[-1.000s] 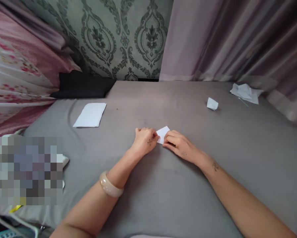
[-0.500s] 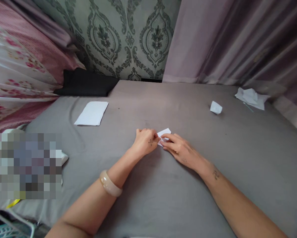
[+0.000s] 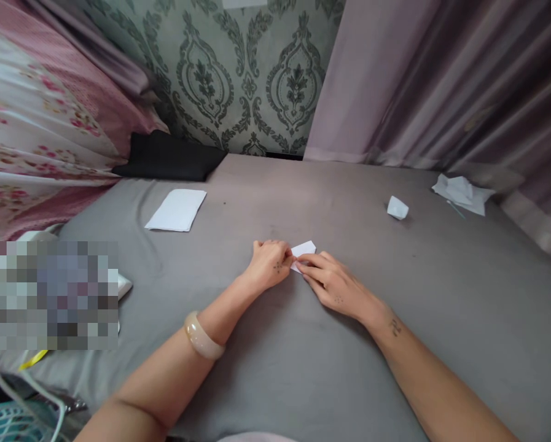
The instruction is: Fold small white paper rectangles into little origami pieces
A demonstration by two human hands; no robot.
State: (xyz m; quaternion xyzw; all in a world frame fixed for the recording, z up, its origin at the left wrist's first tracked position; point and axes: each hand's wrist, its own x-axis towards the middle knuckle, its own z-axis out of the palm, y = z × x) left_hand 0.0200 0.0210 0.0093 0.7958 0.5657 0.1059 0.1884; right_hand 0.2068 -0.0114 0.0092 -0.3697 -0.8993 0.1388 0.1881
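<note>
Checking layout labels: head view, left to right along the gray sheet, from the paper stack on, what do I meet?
Paper stack → left hand → folded paper between the hands → right hand → small white piece → crumpled white papers.

- Grey cloth-covered surface (image 3: 303, 196), lightly wrinkled
- Far left: black cloth (image 3: 169, 158); white paper stack (image 3: 177, 210) nearer
- Middle: white paper piece (image 3: 305, 248)
- Right: small folded paper (image 3: 397, 207)
- Far right: rumpled white papers (image 3: 463, 193), thin stick (image 3: 456, 210) just beside
</note>
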